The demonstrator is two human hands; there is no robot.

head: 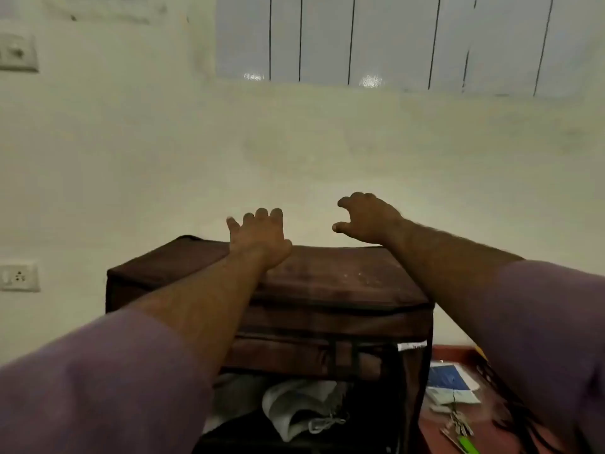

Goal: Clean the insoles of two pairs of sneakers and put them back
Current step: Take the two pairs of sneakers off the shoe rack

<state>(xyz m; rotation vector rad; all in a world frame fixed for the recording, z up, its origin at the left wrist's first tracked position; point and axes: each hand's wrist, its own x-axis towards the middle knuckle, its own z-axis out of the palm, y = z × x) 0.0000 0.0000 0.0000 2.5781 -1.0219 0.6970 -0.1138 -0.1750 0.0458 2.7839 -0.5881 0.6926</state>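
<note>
White fabric [302, 407], possibly a sneaker or cloth, shows in the open lower compartment of a brown fabric cabinet [327, 290]; the blur makes it impossible to tell whether it is a shoe, and no insole can be made out. Both of the person's arms reach forward over the cabinet, in rolled-up lilac sleeves [98, 381]. The left hand [258, 237] lies with its palm on the back edge of the cabinet's top, fingers straight and slightly spread toward the wall, holding nothing. The right hand [368, 219] hovers above the back right part of the top, apart from it, its fingers loosely curled downward with the thumb held out, empty. Behind the cabinet stands a pale wall [327, 142] with a window [393, 37] of vertical panes high up and two switch plates [18, 276] on the left. To the right of the cabinet, on a reddish surface [435, 430], lie a blue-and-white packet [451, 381], keys [460, 424] and a green object [468, 445].
</note>
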